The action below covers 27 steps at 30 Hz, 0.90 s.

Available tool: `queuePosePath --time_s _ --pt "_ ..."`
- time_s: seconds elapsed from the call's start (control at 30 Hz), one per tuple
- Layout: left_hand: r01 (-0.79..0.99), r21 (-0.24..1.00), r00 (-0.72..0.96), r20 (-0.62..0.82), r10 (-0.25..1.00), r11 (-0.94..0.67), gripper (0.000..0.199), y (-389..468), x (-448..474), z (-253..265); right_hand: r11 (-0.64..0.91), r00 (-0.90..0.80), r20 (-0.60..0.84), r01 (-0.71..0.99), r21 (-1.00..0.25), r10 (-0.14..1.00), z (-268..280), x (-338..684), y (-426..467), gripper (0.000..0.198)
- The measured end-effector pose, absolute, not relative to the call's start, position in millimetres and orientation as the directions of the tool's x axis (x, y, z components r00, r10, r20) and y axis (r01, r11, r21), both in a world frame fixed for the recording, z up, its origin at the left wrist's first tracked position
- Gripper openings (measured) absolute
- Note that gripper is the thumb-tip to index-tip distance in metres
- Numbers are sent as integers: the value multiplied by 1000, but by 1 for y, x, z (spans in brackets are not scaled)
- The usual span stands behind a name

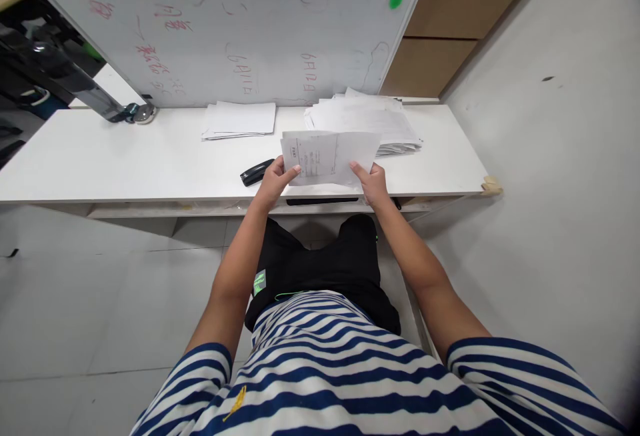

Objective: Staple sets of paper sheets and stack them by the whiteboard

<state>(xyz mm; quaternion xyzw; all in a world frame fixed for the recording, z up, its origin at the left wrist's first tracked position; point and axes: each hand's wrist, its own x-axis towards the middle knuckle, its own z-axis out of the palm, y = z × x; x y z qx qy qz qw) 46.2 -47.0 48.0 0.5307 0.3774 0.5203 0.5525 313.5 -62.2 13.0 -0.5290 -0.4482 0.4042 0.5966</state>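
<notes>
Printed paper sheets are held up sideways near the table's front edge, between both hands. My left hand grips their left end, thumb on top. At the right end my right hand pinches them the same way, its fingers hidden behind. How many sheets there are I cannot tell. Just left of my left hand lies a black stapler, partly covered by that hand. Behind the held sheets sits a thick, uneven pile of papers. A smaller, neater stack of papers lies farther left.
A whiteboard with red writing and a green magnet stands along the back of the white table. A grey wall closes the right side. Under the tabletop runs an open shelf.
</notes>
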Motion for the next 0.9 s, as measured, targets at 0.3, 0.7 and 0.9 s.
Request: queuePosePath --time_s 0.3,0.7,0.9 --pt "-90 996 18 8 1000 -6 47 -42 59 4 29 215 38 48 -998 976 1 298 -66 52" --pt "-155 987 7 -34 999 35 46 -47 45 9 77 313 96 71 -994 945 1 317 -70 53" --pt "-196 980 -41 -31 999 22 50 -46 48 2 21 275 26 21 -1000 961 -8 331 -70 50"
